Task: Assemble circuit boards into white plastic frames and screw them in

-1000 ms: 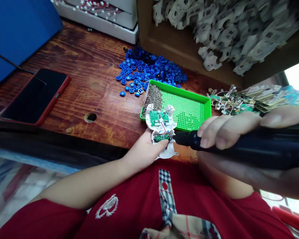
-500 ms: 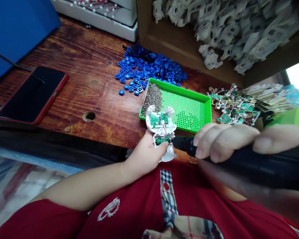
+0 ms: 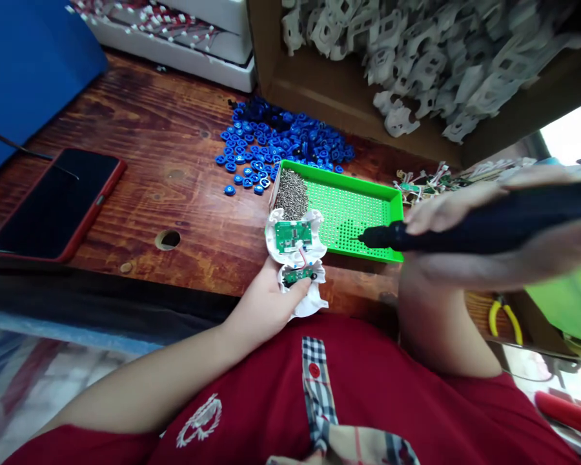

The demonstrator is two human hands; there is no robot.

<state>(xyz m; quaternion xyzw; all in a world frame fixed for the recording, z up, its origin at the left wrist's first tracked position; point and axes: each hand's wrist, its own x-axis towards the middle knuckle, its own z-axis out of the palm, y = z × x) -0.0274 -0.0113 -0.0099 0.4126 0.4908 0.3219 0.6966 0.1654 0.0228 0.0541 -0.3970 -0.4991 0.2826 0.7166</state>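
My left hand (image 3: pixel 275 300) grips a white plastic housing (image 3: pixel 314 303) by its lower half, thumb pressed near a small green circuit board. A larger green board (image 3: pixel 290 237) sits in the upper half, and a short red and white wire links the two. My right hand (image 3: pixel 445 213) is wrapped round a black electric screwdriver (image 3: pixel 503 223), blurred by motion. Its thin tip points left, over the perforated part of the green tray (image 3: pixel 396 223). Small screws (image 3: pixel 292 194) are heaped at the tray's left end, partly behind the housing.
Blue buttons (image 3: pixel 290 139) lie piled behind the tray. A carton (image 3: pixel 314 84) of whitish plastic shells stands at the back. A phone (image 3: pixel 53 200) in a red case lies left, near a round table hole (image 3: pixel 168 239). Yellow-handled pliers (image 3: pixel 506 318) are at right.
The screwdriver has come away from the housing and risen over the tray, its tip now apart from the boards. My left hand still holds the housing. The view has shifted slightly.
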